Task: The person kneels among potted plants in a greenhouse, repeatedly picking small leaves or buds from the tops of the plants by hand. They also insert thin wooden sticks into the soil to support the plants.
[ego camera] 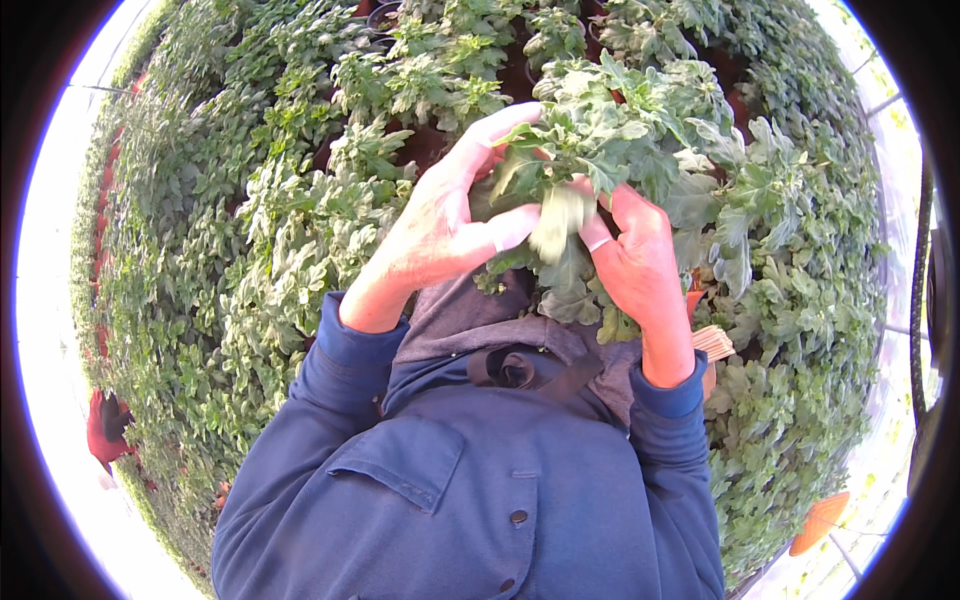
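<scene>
In the head view, a leafy green potted-type plant that looks like a chrysanthemum stands before my body. My left hand cups its near left side, thumb and fingers apart, with foliage between them and some fingertips behind leaves. On the plant's near right side is my right hand, its thumb and forefinger closed about a pale, motion-blurred leaf. Its other fingers are partly hidden. Each thumb has a whitish band or covering near its tip. The plant's stem base is hidden under the leaves.
Dense rows of similar plants surround me, with dark pot rims at the top. Beside my right forearm is a bundle of thin sticks. An orange pot lies lower right. A red-clad person is partly visible far left.
</scene>
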The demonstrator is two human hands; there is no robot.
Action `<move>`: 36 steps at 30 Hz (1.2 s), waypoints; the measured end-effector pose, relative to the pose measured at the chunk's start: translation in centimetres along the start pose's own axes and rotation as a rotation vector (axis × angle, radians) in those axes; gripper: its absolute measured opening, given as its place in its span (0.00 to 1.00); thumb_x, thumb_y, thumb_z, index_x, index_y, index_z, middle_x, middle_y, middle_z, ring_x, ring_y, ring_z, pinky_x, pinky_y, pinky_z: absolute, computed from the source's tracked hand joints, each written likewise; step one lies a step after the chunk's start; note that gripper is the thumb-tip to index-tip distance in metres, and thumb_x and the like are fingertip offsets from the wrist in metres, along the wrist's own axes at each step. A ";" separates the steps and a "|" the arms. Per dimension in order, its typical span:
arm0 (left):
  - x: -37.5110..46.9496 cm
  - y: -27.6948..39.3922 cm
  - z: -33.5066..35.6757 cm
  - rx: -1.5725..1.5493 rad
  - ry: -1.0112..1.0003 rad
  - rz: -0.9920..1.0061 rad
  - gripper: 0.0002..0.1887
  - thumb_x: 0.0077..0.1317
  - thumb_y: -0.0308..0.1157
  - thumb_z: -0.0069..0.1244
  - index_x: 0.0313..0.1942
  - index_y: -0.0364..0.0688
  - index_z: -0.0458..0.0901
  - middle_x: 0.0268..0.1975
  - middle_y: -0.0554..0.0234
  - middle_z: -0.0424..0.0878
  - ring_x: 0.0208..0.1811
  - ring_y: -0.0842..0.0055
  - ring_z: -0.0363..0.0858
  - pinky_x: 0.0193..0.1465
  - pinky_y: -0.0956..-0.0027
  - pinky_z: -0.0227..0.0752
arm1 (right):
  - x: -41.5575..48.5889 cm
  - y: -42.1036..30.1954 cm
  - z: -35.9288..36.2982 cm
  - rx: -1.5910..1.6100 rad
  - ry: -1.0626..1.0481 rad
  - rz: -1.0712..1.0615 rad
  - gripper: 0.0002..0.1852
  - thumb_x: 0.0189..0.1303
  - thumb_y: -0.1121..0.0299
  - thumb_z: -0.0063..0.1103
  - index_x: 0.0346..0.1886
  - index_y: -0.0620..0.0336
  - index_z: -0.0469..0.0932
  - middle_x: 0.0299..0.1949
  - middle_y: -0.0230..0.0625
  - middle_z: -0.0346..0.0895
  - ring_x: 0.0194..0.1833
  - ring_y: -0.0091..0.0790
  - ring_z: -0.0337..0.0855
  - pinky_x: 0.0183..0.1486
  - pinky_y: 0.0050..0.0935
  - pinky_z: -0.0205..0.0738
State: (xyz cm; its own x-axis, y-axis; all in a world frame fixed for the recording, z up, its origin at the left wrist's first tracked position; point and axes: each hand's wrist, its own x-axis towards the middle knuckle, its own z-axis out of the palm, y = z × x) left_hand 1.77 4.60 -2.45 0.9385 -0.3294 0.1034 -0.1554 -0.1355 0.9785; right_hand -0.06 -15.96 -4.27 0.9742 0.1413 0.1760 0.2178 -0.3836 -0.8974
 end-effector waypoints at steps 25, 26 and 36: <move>0.6 -3.5 2.9 0.413 0.143 0.436 0.39 0.49 0.20 0.62 0.66 0.44 0.75 0.47 0.52 0.82 0.51 0.55 0.79 0.56 0.58 0.73 | 0.4 -0.4 -1.9 -0.415 -0.066 -0.228 0.08 0.57 0.71 0.63 0.41 0.57 0.82 0.34 0.46 0.82 0.37 0.58 0.82 0.39 0.51 0.77; 0.5 -3.4 2.9 0.414 0.122 0.391 0.39 0.49 0.20 0.62 0.66 0.44 0.75 0.48 0.52 0.82 0.52 0.56 0.80 0.57 0.58 0.73 | 0.4 -0.4 -1.9 -0.403 -0.077 -0.249 0.11 0.57 0.71 0.64 0.44 0.59 0.83 0.33 0.48 0.82 0.36 0.61 0.81 0.39 0.51 0.76; 0.0 -3.5 2.0 0.383 0.120 0.276 0.34 0.53 0.19 0.62 0.63 0.39 0.73 0.59 0.55 0.81 0.59 0.66 0.79 0.63 0.66 0.73 | -3.5 -1.6 -6.5 0.513 0.063 0.062 0.04 0.64 0.81 0.59 0.40 0.65 0.80 0.35 0.37 0.84 0.34 0.24 0.83 0.34 0.21 0.75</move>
State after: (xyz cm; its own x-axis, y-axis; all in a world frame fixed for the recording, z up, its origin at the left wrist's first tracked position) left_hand 1.69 3.18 -6.28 0.8719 -0.2942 0.3914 -0.4843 -0.4003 0.7780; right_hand -3.44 -21.75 -0.89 0.9895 0.0712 0.1256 0.1174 0.1093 -0.9870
